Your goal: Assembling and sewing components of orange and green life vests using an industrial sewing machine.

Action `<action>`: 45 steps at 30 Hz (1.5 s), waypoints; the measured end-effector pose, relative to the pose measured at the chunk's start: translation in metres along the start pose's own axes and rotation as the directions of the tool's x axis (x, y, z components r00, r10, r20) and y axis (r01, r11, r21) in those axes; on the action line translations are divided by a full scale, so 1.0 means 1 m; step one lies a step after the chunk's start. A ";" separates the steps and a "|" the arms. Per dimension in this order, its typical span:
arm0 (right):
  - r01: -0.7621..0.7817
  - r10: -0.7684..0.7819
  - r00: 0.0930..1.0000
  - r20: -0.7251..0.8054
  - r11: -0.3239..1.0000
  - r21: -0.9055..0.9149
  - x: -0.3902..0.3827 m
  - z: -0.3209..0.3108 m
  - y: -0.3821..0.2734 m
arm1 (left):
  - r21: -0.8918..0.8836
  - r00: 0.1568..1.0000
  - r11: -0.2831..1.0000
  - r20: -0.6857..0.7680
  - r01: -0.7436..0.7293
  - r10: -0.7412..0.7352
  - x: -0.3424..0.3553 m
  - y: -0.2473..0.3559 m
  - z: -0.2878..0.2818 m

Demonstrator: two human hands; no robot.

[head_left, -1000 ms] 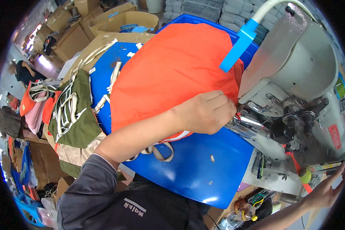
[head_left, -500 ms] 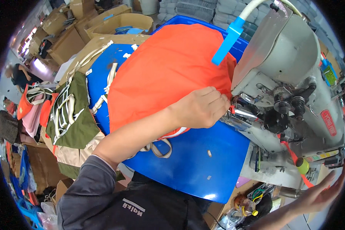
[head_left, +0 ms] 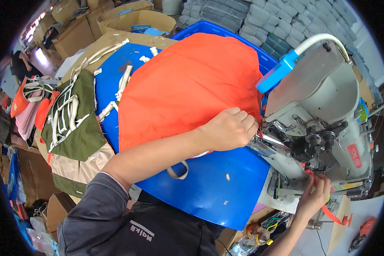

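Observation:
My left hand (head_left: 232,130), fingers curled closed, grips the edge of a large orange fabric piece (head_left: 185,83) beside the metal guide (head_left: 269,138) of a grey sewing machine (head_left: 313,81). Part of a white strip and a looped strap show under my forearm. My right hand (head_left: 316,192), lower right under the machine head, has its thumb and forefinger pinched on a red tape (head_left: 326,212) that hangs down past a roll. The orange piece lies over a blue work surface (head_left: 200,187).
An olive and beige piece with straps (head_left: 70,123) lies left. A blue light-arm attachment (head_left: 275,73) hangs above the fabric, before a blue crate (head_left: 222,27). Cardboard boxes (head_left: 68,30) and grey stacked bundles (head_left: 264,21) stand behind. Another person (head_left: 21,64) bends at far left.
My right hand has moved from the machine's far right edge leftward and up to the red tape and closed on it. My left hand stays on the orange fabric. The view has shifted slightly.

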State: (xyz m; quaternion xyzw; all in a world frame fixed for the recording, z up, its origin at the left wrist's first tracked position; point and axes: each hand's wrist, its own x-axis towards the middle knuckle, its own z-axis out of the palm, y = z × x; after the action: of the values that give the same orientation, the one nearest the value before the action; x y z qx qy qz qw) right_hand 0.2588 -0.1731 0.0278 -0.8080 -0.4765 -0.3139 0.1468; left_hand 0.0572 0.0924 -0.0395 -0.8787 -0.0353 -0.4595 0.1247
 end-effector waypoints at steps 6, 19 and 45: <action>-0.089 0.088 0.994 0.067 0.996 0.020 -0.005 0.000 -0.004 | 0.002 0.993 0.998 0.099 0.066 -0.065 -0.002 0.000 0.014; -0.175 -0.078 0.936 0.343 0.742 0.647 -0.052 0.009 -0.107 | -0.292 0.903 0.879 0.327 0.378 -0.279 -0.007 -0.015 0.006; -0.018 -0.498 0.807 0.317 0.516 0.857 -0.007 0.108 -0.262 | 0.148 0.774 0.774 0.068 0.616 -0.629 0.009 -0.025 -0.309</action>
State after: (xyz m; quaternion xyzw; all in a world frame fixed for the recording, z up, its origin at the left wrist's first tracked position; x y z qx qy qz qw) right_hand 0.0697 0.0118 -0.0746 -0.6154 -0.6990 0.1652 0.3248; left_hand -0.1887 0.0384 0.1418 -0.8330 -0.3582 -0.4214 0.0144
